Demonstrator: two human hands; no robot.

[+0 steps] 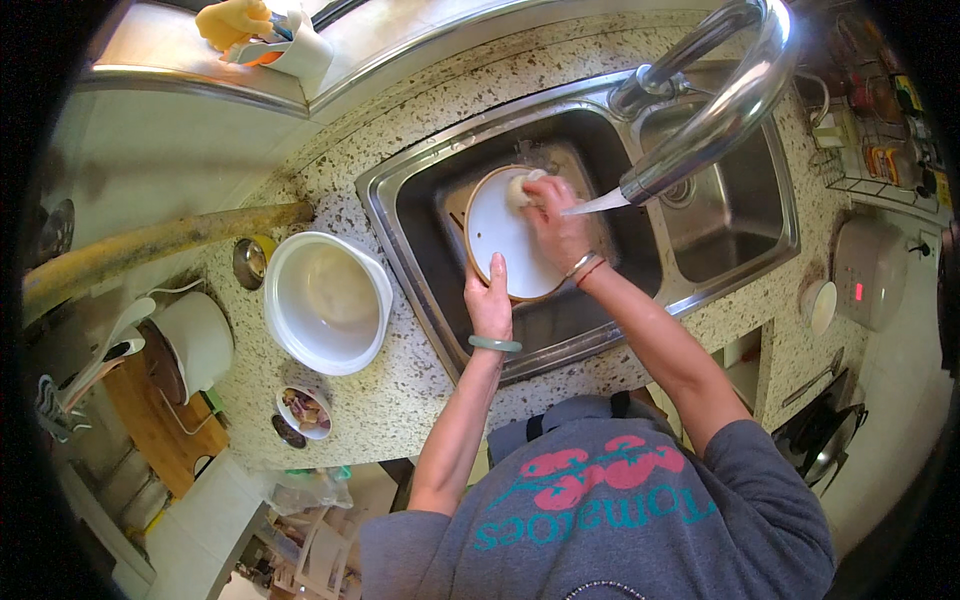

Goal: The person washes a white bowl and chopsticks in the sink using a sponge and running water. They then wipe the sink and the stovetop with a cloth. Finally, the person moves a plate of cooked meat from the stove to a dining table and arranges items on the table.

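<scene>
1. The brown-rimmed white plate (489,228) is tilted over the left basin (590,140) of the steel sink, between my two hands.
2. My left hand (489,303) grips its near edge, thumb laid on the white face; the fingers beneath are hidden, so I cannot tell how they are spread.
3. My right hand (560,222) lies over the plate's right side, fingertips bunched on an off-white wad (521,188), cloth or sponge I cannot tell, pressed against the face near the far rim.
4. Water runs from the chrome faucet (706,140) onto my right hand.
5. Left of the sink, well apart from both hands, stands a white tub (330,300).
</scene>
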